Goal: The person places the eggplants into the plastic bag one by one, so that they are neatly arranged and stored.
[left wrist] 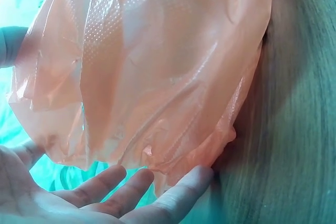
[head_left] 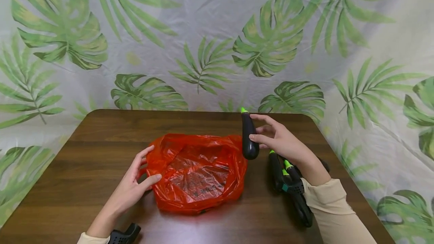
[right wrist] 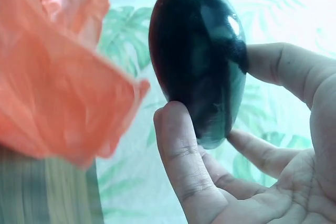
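A dark, glossy eggplant with a bright green stem stands nearly upright between the thumb and fingers of my right hand. It is raised beside the right rim of a red plastic bag. The right wrist view shows the eggplant's rounded end close up, with fingertips on both sides. My left hand spreads around the bag's left edge, thumb over the near side and fingers farther back. In the left wrist view its fingertips touch the thin plastic. The bag's mouth gapes upward.
Several more eggplants with green stems lie on the brown wooden table at the right, partly hidden under my right forearm. A leaf-patterned sheet hangs behind and along the sides of the table.
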`<state>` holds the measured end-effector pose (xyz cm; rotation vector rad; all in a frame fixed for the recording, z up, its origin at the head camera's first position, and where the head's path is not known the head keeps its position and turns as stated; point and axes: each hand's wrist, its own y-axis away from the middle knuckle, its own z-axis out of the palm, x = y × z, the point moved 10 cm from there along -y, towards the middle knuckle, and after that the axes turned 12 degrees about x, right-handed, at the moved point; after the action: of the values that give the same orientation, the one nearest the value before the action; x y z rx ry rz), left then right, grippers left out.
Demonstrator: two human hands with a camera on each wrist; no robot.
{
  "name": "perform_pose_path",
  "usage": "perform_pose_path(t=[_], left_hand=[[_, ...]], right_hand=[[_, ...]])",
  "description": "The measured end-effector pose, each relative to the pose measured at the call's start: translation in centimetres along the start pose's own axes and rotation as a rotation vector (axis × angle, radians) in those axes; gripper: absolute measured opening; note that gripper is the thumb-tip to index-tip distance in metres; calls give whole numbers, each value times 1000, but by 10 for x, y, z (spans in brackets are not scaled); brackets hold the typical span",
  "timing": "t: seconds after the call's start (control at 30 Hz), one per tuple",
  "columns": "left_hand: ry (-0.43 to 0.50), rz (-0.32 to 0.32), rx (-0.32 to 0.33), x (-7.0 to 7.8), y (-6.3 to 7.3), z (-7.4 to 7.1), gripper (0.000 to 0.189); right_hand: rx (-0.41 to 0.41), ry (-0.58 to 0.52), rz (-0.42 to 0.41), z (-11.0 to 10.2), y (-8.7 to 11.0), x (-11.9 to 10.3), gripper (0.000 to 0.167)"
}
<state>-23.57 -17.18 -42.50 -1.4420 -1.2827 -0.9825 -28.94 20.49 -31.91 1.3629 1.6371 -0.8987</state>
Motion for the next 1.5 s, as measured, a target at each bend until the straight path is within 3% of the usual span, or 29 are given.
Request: perform_pose_path(t=[0.33, 0.73, 1.17, 1.5], left_hand=[[-4, 4, 0, 0, 1, 1, 80], [-26, 36, 5, 3, 2, 1, 81], [-31, 35, 5, 2, 2, 0, 80], [-65, 51, 11, 2, 2, -1, 80]], right_hand=[[-97, -30, 8, 45, -6, -14, 70], [-130, 97, -31, 85, -4, -40, 69], [-202, 165, -11, 132, -9, -41, 73], [-302, 209, -2, 167, -8, -37, 76]])
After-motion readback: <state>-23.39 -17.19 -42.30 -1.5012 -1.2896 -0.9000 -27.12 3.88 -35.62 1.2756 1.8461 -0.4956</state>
